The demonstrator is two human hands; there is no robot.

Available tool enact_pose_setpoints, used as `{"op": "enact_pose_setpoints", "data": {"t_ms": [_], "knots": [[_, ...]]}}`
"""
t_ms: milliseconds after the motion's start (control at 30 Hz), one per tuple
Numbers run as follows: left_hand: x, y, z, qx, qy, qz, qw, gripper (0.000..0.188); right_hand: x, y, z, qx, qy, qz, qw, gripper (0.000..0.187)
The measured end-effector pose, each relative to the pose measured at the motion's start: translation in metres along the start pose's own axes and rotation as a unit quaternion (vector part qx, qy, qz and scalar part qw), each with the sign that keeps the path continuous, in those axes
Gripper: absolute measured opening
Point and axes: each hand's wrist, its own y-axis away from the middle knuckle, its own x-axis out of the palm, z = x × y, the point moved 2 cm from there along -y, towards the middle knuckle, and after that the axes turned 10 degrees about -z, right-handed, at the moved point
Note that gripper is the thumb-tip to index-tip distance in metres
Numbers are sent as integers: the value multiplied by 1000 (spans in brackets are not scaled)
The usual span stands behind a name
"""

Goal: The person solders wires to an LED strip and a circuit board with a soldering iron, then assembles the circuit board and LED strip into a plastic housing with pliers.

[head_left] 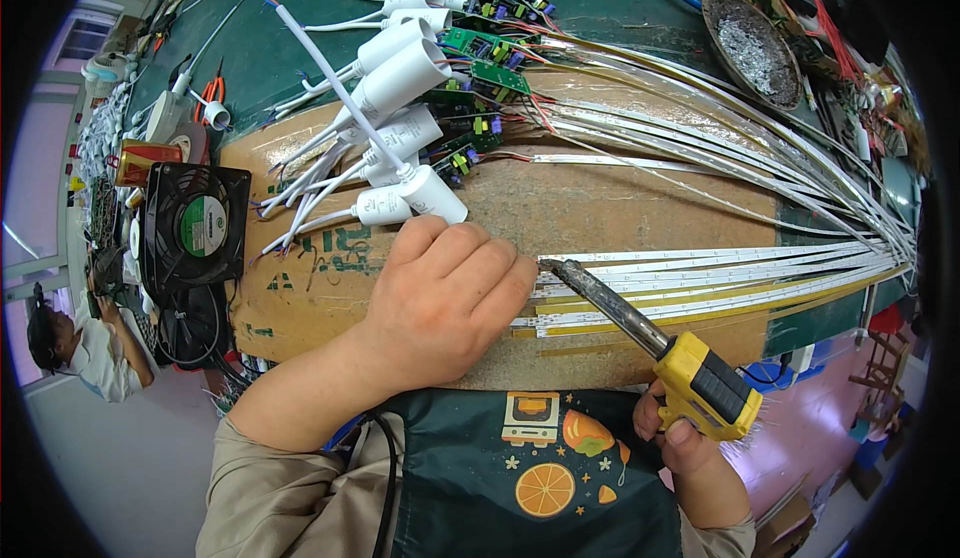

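Observation:
My right hand (684, 436) grips the yellow-and-black handle of a soldering iron (645, 323). The iron slants up to the left, and its dark tip lies by the left ends of a fan of white LED strips (680, 276). My left hand (450, 293) is curled closed over the cardboard, knuckles up, just left of that tip. Whatever its fingers hold is hidden beneath it. Right above its knuckles lies a white cylindrical lamp cap (433, 194). Several similar caps with white cables are heaped beyond, wired to green circuit boards (497, 78).
A sheet of brown cardboard (620, 198) covers part of the green bench. On the left stands a black fan (197, 226), with orange-handled pliers (213, 88) farther back. A round dish of solder scraps (752, 48) sits at the far right. Another person (100, 353) is at the left.

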Motion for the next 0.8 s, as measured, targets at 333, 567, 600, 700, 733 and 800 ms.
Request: {"op": "enact_pose_setpoints", "data": {"t_ms": [333, 567, 600, 700, 733, 800], "knots": [[0, 1, 1, 22, -13, 14, 1000, 23, 10, -2, 11, -29, -80, -6, 996, 65], [0, 0, 1, 12, -8, 12, 1000, 23, 12, -1, 14, -34, -78, -9, 996, 70], [0, 0, 1, 20, -11, 12, 1000, 22, 11, -1, 15, -36, -74, -15, 996, 70], [-1, 0, 1, 23, -17, 15, 999, 23, 8, 0, 14, -38, -71, -20, 997, 71], [-1, 0, 1, 22, -17, 14, 1000, 23, 8, 0, 14, -36, -72, -19, 997, 71], [-2, 0, 0, 2, -8, 26, 1000, 26, 9, 0, 15, -35, -76, -20, 996, 71]]}}
